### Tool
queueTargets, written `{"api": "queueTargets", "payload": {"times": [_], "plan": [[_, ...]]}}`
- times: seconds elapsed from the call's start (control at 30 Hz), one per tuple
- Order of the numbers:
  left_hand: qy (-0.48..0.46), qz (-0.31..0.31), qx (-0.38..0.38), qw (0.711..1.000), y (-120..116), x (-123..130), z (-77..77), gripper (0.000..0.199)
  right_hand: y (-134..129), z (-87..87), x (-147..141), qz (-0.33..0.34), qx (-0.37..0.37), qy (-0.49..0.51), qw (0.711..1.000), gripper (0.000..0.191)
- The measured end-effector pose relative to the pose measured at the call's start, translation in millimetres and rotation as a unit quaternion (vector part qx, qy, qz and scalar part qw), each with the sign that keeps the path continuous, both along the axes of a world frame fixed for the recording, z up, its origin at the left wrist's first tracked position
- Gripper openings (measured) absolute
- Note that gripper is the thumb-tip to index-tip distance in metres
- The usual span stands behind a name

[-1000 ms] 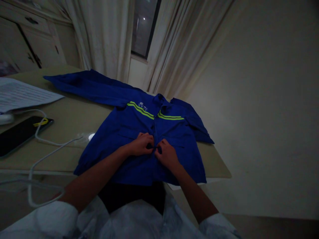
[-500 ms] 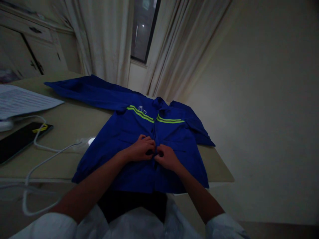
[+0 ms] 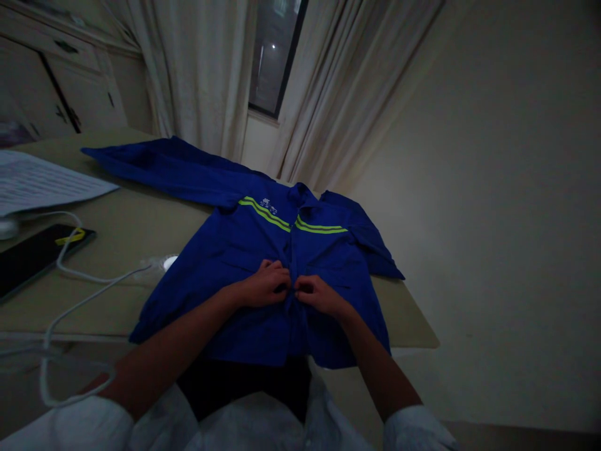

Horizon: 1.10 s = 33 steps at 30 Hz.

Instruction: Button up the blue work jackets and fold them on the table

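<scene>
A blue work jacket (image 3: 253, 244) with yellow-green stripes across the chest lies spread over the table, front side up, collar away from me. My left hand (image 3: 268, 285) pinches the left front edge near the middle of the front opening. Just to its right, my right hand (image 3: 319, 293) has its fingers closed on the other front edge. Below the hands the two edges stand slightly apart. Whether a button lies between my fingers is hidden.
On the tan table (image 3: 141, 232), to the left, are a printed sheet (image 3: 47, 181), a black phone (image 3: 37, 257) and a white cable (image 3: 89, 300) hanging over the front edge. A small white object in clear plastic (image 3: 168, 262) touches the jacket's side. Curtains (image 3: 206, 75) hang behind.
My hands have drawn slightly apart at the jacket's opening. The lower right front panel has shifted right, leaving a wider gap at the hem.
</scene>
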<state>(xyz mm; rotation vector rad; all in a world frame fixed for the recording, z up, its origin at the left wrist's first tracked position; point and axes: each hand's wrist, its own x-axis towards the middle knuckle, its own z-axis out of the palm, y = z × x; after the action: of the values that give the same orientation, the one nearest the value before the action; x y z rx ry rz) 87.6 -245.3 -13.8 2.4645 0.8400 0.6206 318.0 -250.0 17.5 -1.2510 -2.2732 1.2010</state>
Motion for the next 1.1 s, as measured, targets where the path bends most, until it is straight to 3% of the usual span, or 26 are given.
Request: {"api": "queueTargets", "payload": {"times": [0.2,0.37,0.5,0.57,0.77,1.1], "plan": [[-0.001,0.012,-0.008,1.0,2,0,-3.5,0.005,-4,14.5,-4,0.015,0.191,-0.154,0.969,0.008],[-0.005,0.01,-0.008,1.0,4,-1,-6.8,0.004,-7,15.3,-12,0.039,0.228,-0.22,0.948,0.01],[-0.008,0.027,-0.014,0.999,7,-3,-7.0,0.004,-7,7.8,-14,0.008,0.239,-0.233,0.943,0.008],[-0.007,0.036,-0.018,0.999,7,-3,-6.5,0.006,-6,-2.3,-14,-0.013,0.239,-0.194,0.951,0.008],[-0.011,0.071,-0.041,0.997,8,0,-1.4,0.018,-5,-34.1,-6,-0.102,0.167,0.049,0.979,0.003],[-0.068,0.088,-0.046,0.993,12,3,-3.2,0.035,-7,-31.4,-5,-0.11,0.145,0.134,0.974,0.015]]}}
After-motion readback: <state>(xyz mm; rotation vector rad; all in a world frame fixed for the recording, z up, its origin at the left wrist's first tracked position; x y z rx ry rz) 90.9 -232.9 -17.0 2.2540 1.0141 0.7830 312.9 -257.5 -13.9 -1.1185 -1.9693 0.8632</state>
